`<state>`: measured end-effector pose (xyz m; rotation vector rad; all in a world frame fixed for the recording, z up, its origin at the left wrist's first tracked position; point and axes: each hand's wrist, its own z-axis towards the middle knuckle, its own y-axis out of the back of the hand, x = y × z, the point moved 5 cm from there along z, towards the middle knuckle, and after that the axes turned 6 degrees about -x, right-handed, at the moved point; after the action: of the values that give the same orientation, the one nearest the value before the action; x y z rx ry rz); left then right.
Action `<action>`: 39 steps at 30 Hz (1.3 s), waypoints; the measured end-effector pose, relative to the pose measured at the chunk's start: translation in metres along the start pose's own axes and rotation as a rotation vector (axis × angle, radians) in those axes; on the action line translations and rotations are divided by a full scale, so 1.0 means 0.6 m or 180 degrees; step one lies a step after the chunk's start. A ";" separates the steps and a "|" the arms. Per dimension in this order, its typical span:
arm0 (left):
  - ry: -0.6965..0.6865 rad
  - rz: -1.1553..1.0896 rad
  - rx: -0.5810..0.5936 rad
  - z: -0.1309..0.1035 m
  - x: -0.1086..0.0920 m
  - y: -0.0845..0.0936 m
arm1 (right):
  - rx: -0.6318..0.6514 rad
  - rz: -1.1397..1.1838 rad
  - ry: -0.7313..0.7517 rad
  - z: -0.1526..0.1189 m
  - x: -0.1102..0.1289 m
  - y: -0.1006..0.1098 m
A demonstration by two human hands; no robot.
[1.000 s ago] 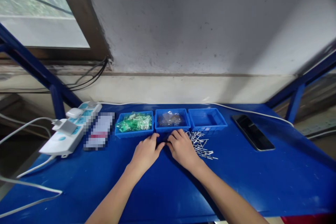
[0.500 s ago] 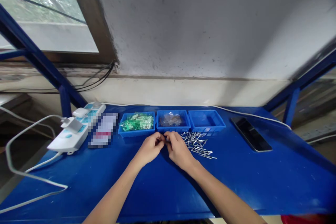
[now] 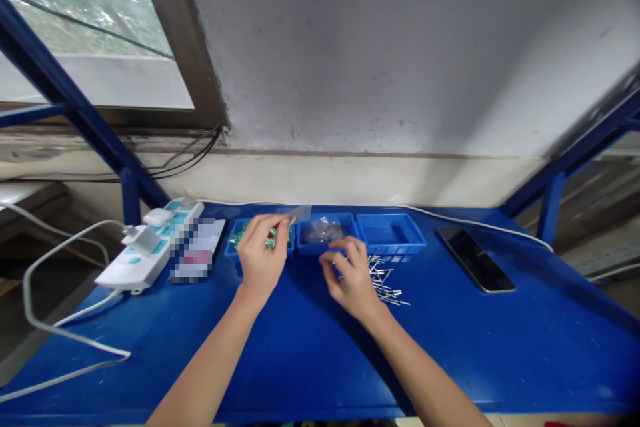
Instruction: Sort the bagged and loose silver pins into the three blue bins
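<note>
My left hand (image 3: 263,250) is raised over the left blue bin. Its thumb and fingers pinch a small clear plastic bag (image 3: 302,213), which points toward the middle bin. My right hand (image 3: 353,278) hovers in front of the middle blue bin (image 3: 313,249), fingers loosely curled and apart, with nothing visible in them. Beside it lies a loose pile of thin silver metal pins (image 3: 384,283) that look like blind rivets, partly hidden by the hand. Clear plastic bags (image 3: 324,230) fill the middle bin. Green-looking packets (image 3: 237,237) show in the left bin (image 3: 231,255), mostly behind my left hand.
An empty blue bin (image 3: 391,233) stands at the right of the row. A dark phone (image 3: 476,259) lies farther right. On the left are a blurred-out phone (image 3: 200,250) and a white power strip (image 3: 133,260) with cables. Blue frame posts (image 3: 553,207) flank the blue table (image 3: 310,367).
My hands were together in front of the middle bin and have parted. The left moved up and left, with a clear bag now showing in it; the right shifted slightly right, its fingers loosened.
</note>
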<state>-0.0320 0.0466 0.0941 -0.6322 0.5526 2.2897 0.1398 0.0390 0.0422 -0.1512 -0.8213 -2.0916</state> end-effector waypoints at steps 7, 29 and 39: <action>-0.1046 0.0951 0.1092 -0.028 -0.002 -0.095 | -0.0594 -0.0373 -0.0831 -0.008 -0.083 0.093; -0.0397 0.0168 0.3094 -0.183 0.011 -0.152 | 0.1697 -0.0734 -0.0365 -0.077 -0.114 0.026; -0.0225 -0.0108 0.2985 -0.179 0.039 -0.103 | 0.1553 -0.0338 -0.0201 -0.084 -0.067 0.005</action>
<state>0.0273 0.0417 -0.0170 -0.0870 1.4221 1.7205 0.1764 0.0345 -0.0110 0.0925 -1.3754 -1.9263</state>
